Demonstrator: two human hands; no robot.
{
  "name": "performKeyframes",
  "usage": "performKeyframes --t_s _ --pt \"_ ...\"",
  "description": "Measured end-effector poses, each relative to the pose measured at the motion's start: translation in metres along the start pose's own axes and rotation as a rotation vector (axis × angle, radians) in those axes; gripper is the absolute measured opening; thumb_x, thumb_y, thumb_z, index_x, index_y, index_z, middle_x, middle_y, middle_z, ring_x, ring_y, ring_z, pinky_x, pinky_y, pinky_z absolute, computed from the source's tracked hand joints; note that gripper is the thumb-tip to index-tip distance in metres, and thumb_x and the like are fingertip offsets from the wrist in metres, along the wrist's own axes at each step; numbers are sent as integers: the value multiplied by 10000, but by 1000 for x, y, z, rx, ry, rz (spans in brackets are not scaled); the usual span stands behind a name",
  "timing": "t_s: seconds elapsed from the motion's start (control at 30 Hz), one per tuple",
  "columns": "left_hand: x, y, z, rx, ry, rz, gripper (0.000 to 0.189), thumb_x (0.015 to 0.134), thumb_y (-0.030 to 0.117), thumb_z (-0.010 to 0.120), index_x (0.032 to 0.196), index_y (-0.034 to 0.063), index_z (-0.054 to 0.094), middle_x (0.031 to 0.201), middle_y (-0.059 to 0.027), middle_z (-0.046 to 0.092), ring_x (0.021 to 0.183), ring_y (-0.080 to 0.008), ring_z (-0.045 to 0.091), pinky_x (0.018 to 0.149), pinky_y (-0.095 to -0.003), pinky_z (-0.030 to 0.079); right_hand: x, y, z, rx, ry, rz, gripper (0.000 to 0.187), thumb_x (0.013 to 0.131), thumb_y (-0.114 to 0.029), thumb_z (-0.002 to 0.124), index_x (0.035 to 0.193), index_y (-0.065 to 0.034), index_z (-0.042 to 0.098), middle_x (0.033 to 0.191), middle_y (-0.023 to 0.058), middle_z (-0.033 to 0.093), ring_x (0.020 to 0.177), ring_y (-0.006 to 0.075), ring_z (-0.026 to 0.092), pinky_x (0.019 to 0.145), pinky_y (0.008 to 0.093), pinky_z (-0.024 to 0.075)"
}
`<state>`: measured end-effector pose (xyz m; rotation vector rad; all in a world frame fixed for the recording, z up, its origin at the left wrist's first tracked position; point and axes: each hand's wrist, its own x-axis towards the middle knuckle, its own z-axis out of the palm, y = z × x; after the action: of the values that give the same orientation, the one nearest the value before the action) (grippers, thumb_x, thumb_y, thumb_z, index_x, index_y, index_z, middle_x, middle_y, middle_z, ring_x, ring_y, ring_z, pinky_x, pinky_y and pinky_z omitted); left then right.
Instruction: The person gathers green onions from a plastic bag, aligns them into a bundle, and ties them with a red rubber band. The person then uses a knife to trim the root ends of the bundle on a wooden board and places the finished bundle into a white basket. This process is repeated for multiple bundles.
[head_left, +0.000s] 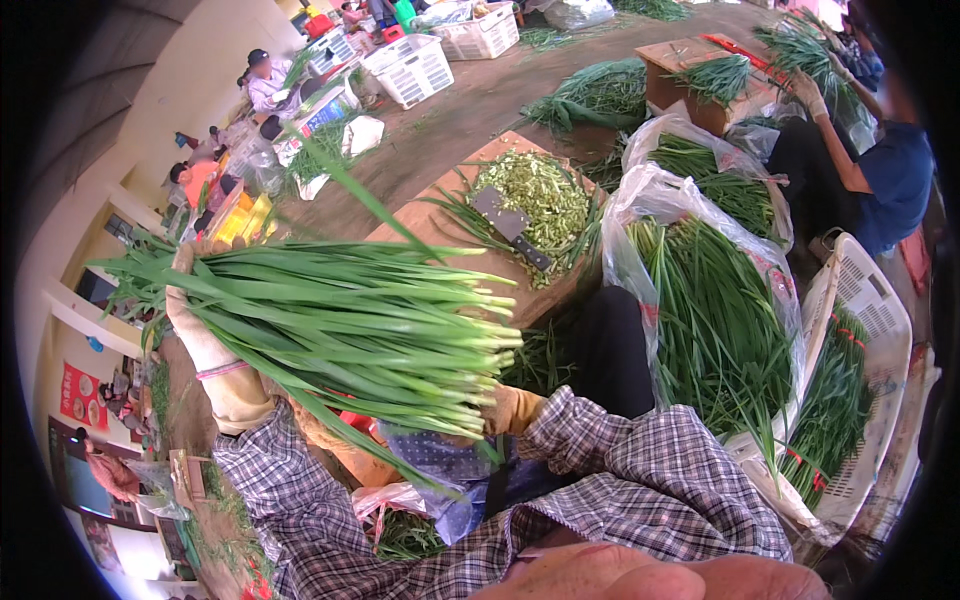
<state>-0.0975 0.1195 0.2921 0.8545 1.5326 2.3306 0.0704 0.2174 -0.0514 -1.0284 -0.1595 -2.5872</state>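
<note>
A large bundle of long green leafy stalks, like garlic chives (352, 322), lies sideways across the front of my body, pale cut ends to the right. My left hand (187, 262), in a pale glove, is closed around its leafy end. At the lower edge of the pale ends is my right hand (510, 410), in a tan glove; its fingers are mostly hidden behind the stalks. Beyond the bundle, a wooden board (427, 214) carries a heap of chopped pale stem pieces (555, 195). A cleaver (510, 225) with a black handle rests on that heap.
To the right stand clear plastic bags of green stalks (712, 315) and a white plastic crate (892, 330) with tied bundles. A co-worker in a blue shirt (896, 172) sits at the upper right by a wooden box (652, 75). White baskets (409, 71) and other people are farther back.
</note>
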Motion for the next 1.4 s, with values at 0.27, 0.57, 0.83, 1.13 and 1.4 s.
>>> performKeyframes --t_s 0.27,0.57,0.83,1.13,1.4 --pt "3 -6 -28 -36 123 -42 297 971 331 572 946 51 669 940 -115 697 866 -227 674 801 -375 565 -22 -5 48 -723 641 -38 388 1056 -398 473 1268 -87 566 670 -71 392 509 36 297 442 214 217" --pt "15 23 -53 16 35 72 375 973 363 561 1002 -3 638 1027 -174 686 938 -277 672 868 -438 567 -66 -28 50 -1806 1393 519 372 941 -370 653 1163 -71 666 753 103 657 648 248 643 621 371 517" --pt "-9 28 -38 -247 -178 128 188 953 149 584 885 121 411 805 23 354 764 -128 379 870 -337 377 -19 -119 125 -2199 1110 519 533 944 -404 635 1344 -57 575 1152 226 684 1052 345 676 904 437 543" --pt "-49 -12 33 -661 -476 -194 187 926 120 643 962 114 460 819 22 427 823 -145 505 867 -345 466 107 -109 76 -1061 615 -200 504 1067 -424 433 1341 -13 530 1034 110 658 903 219 638 794 342 529" --pt "-16 0 6 -199 -174 -63 161 959 219 622 994 74 561 815 1 504 837 -164 557 937 -369 459 -41 15 -18 53 234 188 387 1076 -356 431 1221 -38 599 751 6 562 614 129 532 554 299 447"
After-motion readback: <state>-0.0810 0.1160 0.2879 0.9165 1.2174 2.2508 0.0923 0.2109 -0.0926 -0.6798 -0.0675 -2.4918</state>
